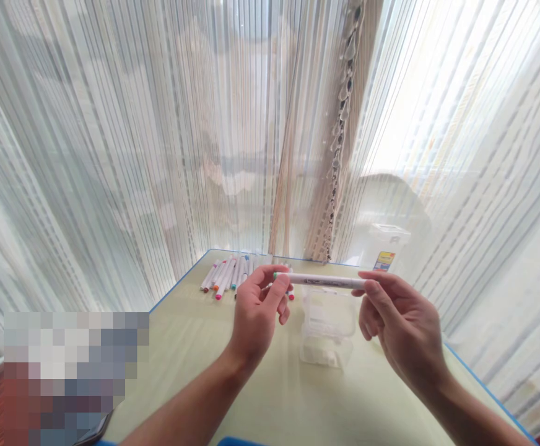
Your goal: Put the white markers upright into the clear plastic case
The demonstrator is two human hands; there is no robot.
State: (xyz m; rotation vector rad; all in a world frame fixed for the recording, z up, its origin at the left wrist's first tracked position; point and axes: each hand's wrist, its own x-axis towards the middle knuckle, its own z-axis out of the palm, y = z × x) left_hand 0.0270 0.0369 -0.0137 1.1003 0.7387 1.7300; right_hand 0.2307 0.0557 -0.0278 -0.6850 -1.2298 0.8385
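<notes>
Hanging beyond the clear plastic box (328, 335), a pale striped string curtain (233, 124) fills the widest stretch of the view, with a beaded strand (342, 111) running down it. Under the box spreads the pale green worktop (195, 371), edged in blue. To the right of the box is the right hand (404, 322), its thumb and forefinger pinching one end of a marker, the other fingers curled. To the left of the box is the left hand (258, 310), whose thumb and fingers close lightly on the opposite end. The box itself is see-through, in two joined halves. Beyond it and to its right stands a translucent tub (386, 243) bearing a yellow and blue label (384, 260). Beyond the box and to its left lie loose white markers (226, 279), showing pink, orange, teal and dark red ends; the left hand hides some of them.

Last comes the single held white marker (319, 280), stretched between the hands, seen just above the far edge of the box. Its barrel is slim, straight and smooth, lying nearly level with its right end a touch lower. Small dark lettering runs along the side, too blurred to read. The smallest detail is its green left end (275, 275); the right end is covered by the fingers.
</notes>
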